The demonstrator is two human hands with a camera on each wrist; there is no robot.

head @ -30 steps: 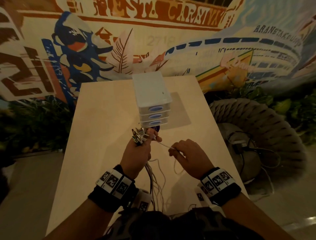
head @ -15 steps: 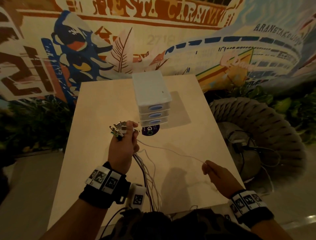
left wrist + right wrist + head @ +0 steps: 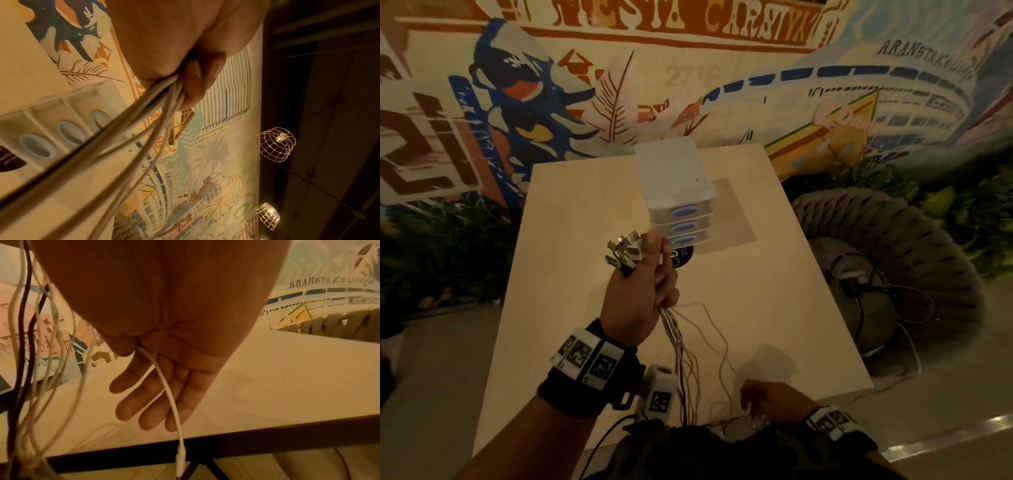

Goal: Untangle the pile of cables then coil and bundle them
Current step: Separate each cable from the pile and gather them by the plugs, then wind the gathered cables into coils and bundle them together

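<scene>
Left hand point(image 3: 635, 301) raised above the table point(image 3: 571, 260), fist clenched round the gathered cables point(image 3: 681, 356), plug ends point(image 3: 625, 251) fanned out on top, loose lengths hanging toward the near edge. Right hand point(image 3: 774, 399), half a second ago out wide with one strand drawn taut, now down at the near edge; white cable point(image 3: 168, 391) across relaxed fingers point(image 3: 144, 395), pinched under the thumb. Strand apparently run out to its free end; coiling not yet begun.
</scene>
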